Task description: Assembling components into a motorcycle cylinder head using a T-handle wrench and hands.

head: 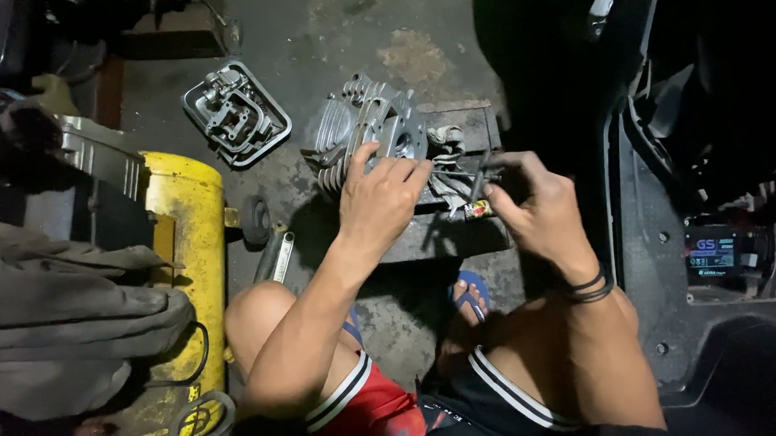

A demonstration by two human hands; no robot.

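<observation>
A finned engine cylinder (362, 132) is steadied on a dark block (458, 232) by the left hand (378, 201), fingers closed on its flange. Just right, a thin tool (478, 183) is pinched upright by the right hand (536, 211).

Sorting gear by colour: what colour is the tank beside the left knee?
Yellow: the tank shows best in the head view.

The left hand (378, 197) covers the finned cylinder (362, 127) face beneath its grip. The thin tool (478, 181) in the right hand (536, 211) is too blurred to identify.
</observation>
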